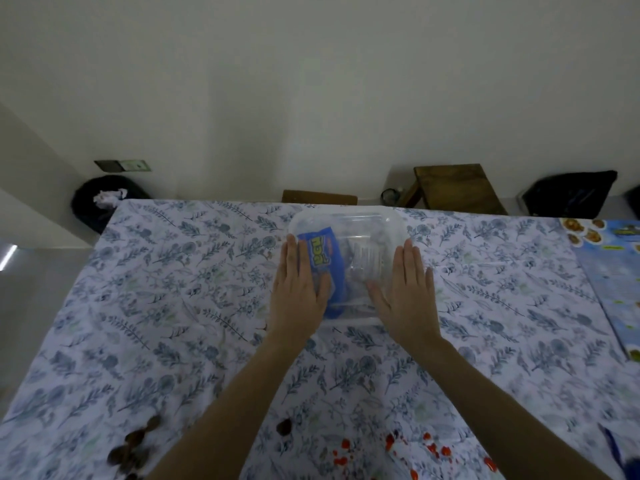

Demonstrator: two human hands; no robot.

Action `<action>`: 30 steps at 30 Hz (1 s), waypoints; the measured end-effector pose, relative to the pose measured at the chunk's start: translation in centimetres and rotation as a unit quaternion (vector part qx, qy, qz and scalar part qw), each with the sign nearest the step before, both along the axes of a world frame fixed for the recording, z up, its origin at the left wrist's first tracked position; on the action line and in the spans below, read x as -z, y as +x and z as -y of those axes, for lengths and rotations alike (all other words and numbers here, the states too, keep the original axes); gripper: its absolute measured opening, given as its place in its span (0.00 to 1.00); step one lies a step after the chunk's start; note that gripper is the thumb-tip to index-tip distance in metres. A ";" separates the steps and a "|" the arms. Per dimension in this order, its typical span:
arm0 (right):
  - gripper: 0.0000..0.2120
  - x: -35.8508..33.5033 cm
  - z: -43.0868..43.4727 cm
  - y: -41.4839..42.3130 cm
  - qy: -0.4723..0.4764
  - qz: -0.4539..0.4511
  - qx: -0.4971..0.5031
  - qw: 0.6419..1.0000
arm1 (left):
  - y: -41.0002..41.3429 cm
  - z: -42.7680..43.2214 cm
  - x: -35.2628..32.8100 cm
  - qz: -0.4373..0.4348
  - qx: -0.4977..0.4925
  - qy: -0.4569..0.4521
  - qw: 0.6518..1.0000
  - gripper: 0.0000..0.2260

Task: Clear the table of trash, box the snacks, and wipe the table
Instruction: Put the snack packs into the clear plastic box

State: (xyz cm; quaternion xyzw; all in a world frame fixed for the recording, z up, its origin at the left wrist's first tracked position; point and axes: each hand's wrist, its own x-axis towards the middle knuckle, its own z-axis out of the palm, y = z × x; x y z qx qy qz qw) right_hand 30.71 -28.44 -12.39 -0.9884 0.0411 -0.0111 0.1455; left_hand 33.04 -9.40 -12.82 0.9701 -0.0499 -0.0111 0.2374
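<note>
A clear plastic box (377, 223) with its lid on stands at the middle of the table, toward the far edge. A blue snack packet (322, 261) shows through the lid on the left side. My left hand (298, 289) lies flat on the lid's left part, fingers straight and together. My right hand (405, 292) lies flat on the lid's right part the same way. Neither hand grips anything. Brown crumbs (138, 441) and red spots (391, 445) mark the cloth near the front edge.
The table (173, 306) wears a white cloth with a blue leaf print. A blue printed sheet (609, 271) lies at the right edge. A black trash bag (104, 199) with crumpled paper sits behind the far left corner. Wooden stools (453, 188) and a dark bag (571, 195) stand behind.
</note>
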 end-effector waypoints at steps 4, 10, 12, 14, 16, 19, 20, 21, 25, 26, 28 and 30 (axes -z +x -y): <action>0.38 0.5 -0.1 0.0 -0.005 0.017 0.008 1.000 | -0.1 0.2 0.6 0.015 -0.006 -0.012 1.000 0.34; 0.39 0.2 -0.3 0.4 -0.015 0.010 0.009 1.000 | 0.2 0.1 0.0 0.018 -0.009 0.007 1.000 0.34; 0.38 -0.3 -0.3 0.8 -0.018 -0.013 0.001 1.000 | 0.6 0.1 -0.4 0.001 -0.007 0.034 0.999 0.36; 0.38 -1.0 -0.1 1.0 -0.017 -0.035 -0.007 0.999 | 0.7 0.0 -0.9 -0.017 -0.003 0.066 0.998 0.37; 0.38 -1.6 0.2 0.5 -0.001 -0.020 0.001 1.000 | 0.3 -0.2 -1.1 -0.017 -0.001 0.065 0.998 0.38; 0.37 -1.3 0.3 -1.8 0.015 0.011 0.009 1.000 | -1.3 -1.0 -0.7 0.000 0.018 0.034 0.999 0.37; 0.37 -0.8 0.2 -2.6 0.010 0.009 0.003 1.000 | -1.8 -1.1 -0.4 0.002 0.024 0.033 0.999 0.36; 0.37 -0.4 0.1 -3.1 0.010 0.005 -0.001 1.000 | -2.1 -1.3 -0.1 0.002 0.024 0.027 0.999 0.35; 0.38 0.3 0.1 -3.4 0.027 -0.009 0.003 1.000 | -2.3 -1.2 0.3 -0.003 0.018 0.001 1.000 0.34; 0.39 0.2 0.2 -3.3 0.024 -0.015 0.003 1.000 | -2.2 -1.1 0.1 -0.005 0.023 0.011 1.000 0.34; 0.39 -0.4 0.4 -2.9 0.021 -0.037 0.000 0.999 | -1.8 -1.0 -0.5 -0.018 0.027 0.043 0.999 0.33; 0.39 -1.2 0.8 -2.7 0.036 -0.055 -0.001 0.998 | -1.5 -0.9 -1.5 -0.033 0.029 0.069 0.997 0.33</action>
